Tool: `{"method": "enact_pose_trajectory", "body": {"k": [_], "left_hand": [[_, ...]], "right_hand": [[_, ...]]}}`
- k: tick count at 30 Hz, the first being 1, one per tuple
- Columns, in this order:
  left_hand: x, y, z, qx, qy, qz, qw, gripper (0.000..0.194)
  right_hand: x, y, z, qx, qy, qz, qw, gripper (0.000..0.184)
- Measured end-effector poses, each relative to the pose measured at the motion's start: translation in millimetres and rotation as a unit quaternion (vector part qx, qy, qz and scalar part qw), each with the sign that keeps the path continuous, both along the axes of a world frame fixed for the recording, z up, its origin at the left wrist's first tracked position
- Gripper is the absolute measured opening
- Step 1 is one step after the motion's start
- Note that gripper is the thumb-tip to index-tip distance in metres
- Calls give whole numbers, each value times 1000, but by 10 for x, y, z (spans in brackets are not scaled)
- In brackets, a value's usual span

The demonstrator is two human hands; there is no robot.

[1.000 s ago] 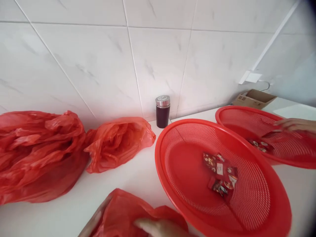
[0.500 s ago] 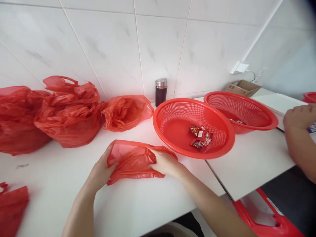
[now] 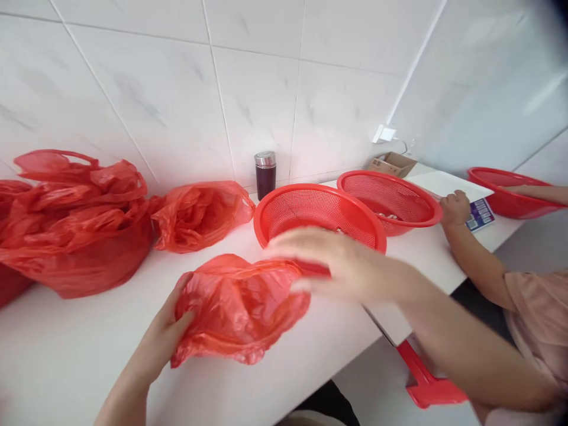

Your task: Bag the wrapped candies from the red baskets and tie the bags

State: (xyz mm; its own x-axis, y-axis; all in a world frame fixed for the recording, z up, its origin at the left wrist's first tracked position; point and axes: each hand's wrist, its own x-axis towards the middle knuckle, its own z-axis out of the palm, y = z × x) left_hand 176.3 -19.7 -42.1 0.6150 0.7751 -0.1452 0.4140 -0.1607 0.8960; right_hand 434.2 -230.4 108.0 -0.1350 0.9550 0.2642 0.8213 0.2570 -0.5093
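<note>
My left hand [image 3: 171,331] grips the left edge of a red plastic bag [image 3: 239,307], which lies crumpled on the white table with its mouth spread wide. To the right of the bag is my right hand [image 3: 337,263], outside it and blurred by motion. Its fingers are stretched out and apart, and I see nothing held in them. Right behind that hand stands a red perforated basket [image 3: 319,195]. The hand and forearm cover much of the basket, so most of what lies in it is hidden.
Full-looking red bags [image 3: 97,236] and a loose red bag [image 3: 199,216] are at the left. By the wall stands a dark tumbler [image 3: 265,177]. Further right are a second basket [image 3: 390,195], a cardboard box [image 3: 393,164], another person's hand [image 3: 455,207] and a third basket [image 3: 510,177].
My right hand has come out of the red bag and moved right, in front of the basket. The bag's mouth has spread wider. The view has turned right, showing more of the people there.
</note>
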Motion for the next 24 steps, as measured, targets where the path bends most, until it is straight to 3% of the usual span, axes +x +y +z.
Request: {"method": "enact_pose_trajectory", "body": {"k": [2,4,6,8,10,12,17,21,24], "left_hand": [[-24,-27,53,-42,-18,-49,998,69],[-49,-66,127,-90,-32,-70,993,62],[-67,-117,212,-154,-48,-54,985,56],[-69,-173,291,-190,-65,-20,979,50],[-50,-214,344,-195,-79,9,978,45],[-19,-228,351,-201,-88,22,975,45],[60,-179,233,-240,-110,21,964,51],[102,-178,183,-269,-112,2,957,56],[117,-202,176,-252,-94,-29,963,59]], "right_hand": [[525,117,-24,-144,-69,-128,979,76],[1000,229,-228,-312,-125,-202,920,111],[1317,289,-522,-418,-163,-226,865,126],[1453,298,-794,-448,-177,-217,849,131],[1476,290,-963,-417,-179,-212,866,125],[1476,297,-1017,-376,-167,-215,886,109],[1604,382,-966,-366,-132,-223,894,55],[1695,409,-951,-331,-113,-235,907,32],[1697,390,-853,-284,-82,-239,925,22]]}}
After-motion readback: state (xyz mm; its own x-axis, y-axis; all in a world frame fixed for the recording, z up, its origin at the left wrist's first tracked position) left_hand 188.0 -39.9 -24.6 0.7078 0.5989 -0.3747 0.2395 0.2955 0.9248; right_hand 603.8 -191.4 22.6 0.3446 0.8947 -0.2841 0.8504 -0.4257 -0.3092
